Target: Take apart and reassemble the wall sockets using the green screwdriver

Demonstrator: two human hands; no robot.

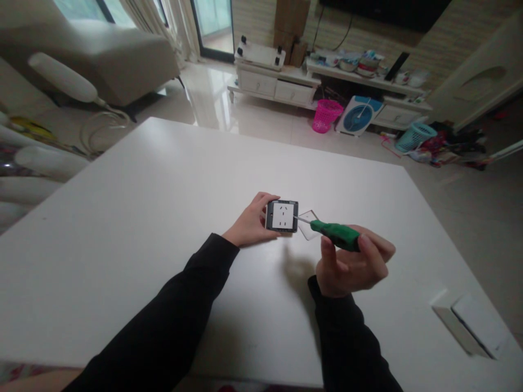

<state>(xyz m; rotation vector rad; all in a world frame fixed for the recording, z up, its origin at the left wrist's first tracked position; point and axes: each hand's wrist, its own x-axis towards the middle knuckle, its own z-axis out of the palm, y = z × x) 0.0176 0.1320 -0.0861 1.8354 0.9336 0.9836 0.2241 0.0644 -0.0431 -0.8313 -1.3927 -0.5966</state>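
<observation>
Near the middle of the white table, my left hand (pixel 257 220) grips a wall socket (pixel 283 215) by its left side, fingers at its top and bottom edges. The socket has a white face with several slots and a dark frame. My right hand (pixel 355 264) holds a screwdriver (pixel 337 234) by its green handle. Its thin metal shaft points left, and the tip meets the right edge of the socket's frame; whether it sits in a screw cannot be made out. Just behind the shaft lies a white square cover plate (pixel 308 230), partly hidden by the screwdriver.
A white box-like item (pixel 469 324) lies at the right of the table (pixel 134 218). Past the far edge stand a low TV cabinet (pixel 275 87), a pink basket (pixel 327 115), a blue and white fan (pixel 358 115) and a teal basket (pixel 414 136). A grey sofa (pixel 122 60) is at far left.
</observation>
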